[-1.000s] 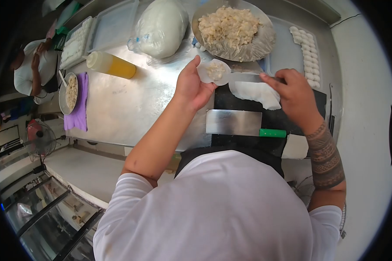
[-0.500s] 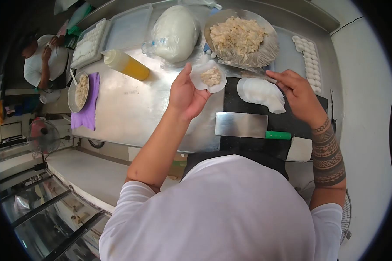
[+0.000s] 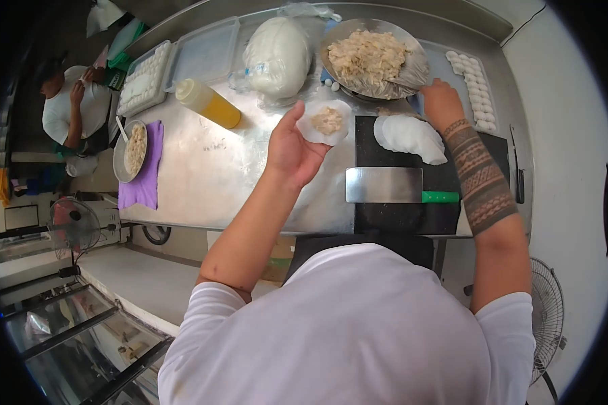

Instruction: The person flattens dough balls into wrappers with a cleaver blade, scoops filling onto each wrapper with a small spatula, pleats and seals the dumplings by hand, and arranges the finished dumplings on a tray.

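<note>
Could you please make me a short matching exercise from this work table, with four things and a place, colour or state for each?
Things:
1. Cleaver
2. Squeeze bottle
3. Round wrapper
4. Cloth

Descriptions:
A. In the left hand, topped with filling
B. Purple
C. Lying on the black board
D. Partly filled with yellow liquid

Right pairs: 1-C, 2-D, 3-A, 4-B.

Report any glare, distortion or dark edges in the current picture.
Head view: pale glare on the steel table between the bottle and the left hand; head view: wide-angle distortion bows the table's back edge, and the corners go black; head view: the cleaver blade shines, its outline fairly sharp.
</note>
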The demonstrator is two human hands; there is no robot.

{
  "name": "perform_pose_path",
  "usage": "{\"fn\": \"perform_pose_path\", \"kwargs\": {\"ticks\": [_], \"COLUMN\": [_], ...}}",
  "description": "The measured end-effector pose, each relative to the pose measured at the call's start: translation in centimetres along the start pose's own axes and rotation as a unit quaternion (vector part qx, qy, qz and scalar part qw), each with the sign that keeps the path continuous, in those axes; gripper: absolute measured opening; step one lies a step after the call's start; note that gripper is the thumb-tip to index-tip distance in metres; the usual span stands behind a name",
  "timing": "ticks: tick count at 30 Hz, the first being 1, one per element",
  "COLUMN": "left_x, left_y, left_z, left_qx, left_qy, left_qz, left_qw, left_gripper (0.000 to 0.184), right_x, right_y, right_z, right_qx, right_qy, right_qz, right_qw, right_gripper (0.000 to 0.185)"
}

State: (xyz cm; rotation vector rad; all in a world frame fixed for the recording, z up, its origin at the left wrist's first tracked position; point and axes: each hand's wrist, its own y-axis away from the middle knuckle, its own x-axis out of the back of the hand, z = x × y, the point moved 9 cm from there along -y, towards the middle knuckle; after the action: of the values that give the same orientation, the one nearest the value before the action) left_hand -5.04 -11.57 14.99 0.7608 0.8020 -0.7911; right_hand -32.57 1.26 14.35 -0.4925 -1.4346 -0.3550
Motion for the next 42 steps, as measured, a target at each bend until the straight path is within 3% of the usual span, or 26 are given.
{"fn": "perform_pose_path", "kwargs": {"ticks": [1,3,5,8,11,14,15,18,19,21,26,29,33,36,39,42], "left_x": [-0.1,-0.6,-1.9,-3.3,-5.2,-8.1,-8.6,-9.3,-9.8,-10.7,-13.0,-13.8,-15.1,-14.5,-14.7,-16.5], "left_y": [0.2,1.2,2.3,3.8,5.5,7.7,8.1,9.4,9.9,10.7,12.9,13.7,14.9,15.3,16.5,16.9], "left_z": [-0.3,-0.8,-1.1,-2.2,-3.7,-5.4,-5.7,-5.9,-6.1,-6.5,-8.3,-9.4,-10.1,-10.2,-8.9,-7.4], "left_qx": [0.004,0.002,-0.006,-0.016,-0.037,-0.052,-0.048,-0.124,-0.136,-0.160,-0.185,-0.178,-0.186,-0.189,-0.216,-0.247], "left_qy": [0.007,0.025,0.041,0.022,-0.041,-0.132,-0.178,-0.287,-0.264,-0.219,-0.137,-0.106,-0.103,-0.228,-0.413,-0.514], "left_qz": [0.002,-0.002,-0.019,-0.022,-0.059,-0.107,-0.095,-0.033,-0.032,-0.032,-0.094,-0.100,-0.086,-0.041,-0.027,-0.153], "left_qw": [1.000,1.000,0.999,0.999,0.997,0.984,0.978,0.949,0.954,0.962,0.969,0.973,0.973,0.954,0.884,0.807], "left_gripper": [0.048,0.047,0.046,0.054,0.056,0.053,0.060,0.059,0.060,0.062,0.069,0.072,0.071,0.066,0.061,0.061], "right_x": [0.7,5.3,11.3,13.6,14.5,15.3,15.6,15.7,16.9,17.6,15.9,17.3,18.7,18.0,18.7,18.9], "right_y": [0.1,3.4,8.4,12.4,12.5,12.6,12.7,14.0,15.1,17.0,18.9,19.3,20.2,20.4,20.3,20.0], "right_z": [-1.8,-6.7,-12.2,-15.4,-13.1,-10.3,-9.9,-9.3,-9.0,-7.7,-6.0,-5.3,-5.1,-5.0,-5.2,-6.0], "right_qx": [0.020,0.113,0.211,0.273,0.251,0.159,0.154,0.163,0.196,0.169,0.133,0.177,0.165,0.166,0.156,0.162], "right_qy": [-0.003,-0.199,-0.303,-0.314,-0.379,-0.529,-0.561,-0.685,-0.696,-0.707,-0.732,-0.736,-0.753,-0.742,-0.737,-0.739], "right_qz": [0.024,0.223,0.262,0.255,0.280,0.211,0.191,0.102,0.129,0.155,0.090,0.122,0.152,0.131,0.109,0.081], "right_qw": [0.999,0.948,0.892,0.873,0.846,0.806,0.790,0.702,0.678,0.669,0.662,0.642,0.618,0.637,0.649,0.649], "right_gripper": [0.025,0.035,0.050,0.033,0.020,0.014,0.013,0.018,0.030,0.037,0.045,0.033,0.018,0.017,0.017,0.015]}}
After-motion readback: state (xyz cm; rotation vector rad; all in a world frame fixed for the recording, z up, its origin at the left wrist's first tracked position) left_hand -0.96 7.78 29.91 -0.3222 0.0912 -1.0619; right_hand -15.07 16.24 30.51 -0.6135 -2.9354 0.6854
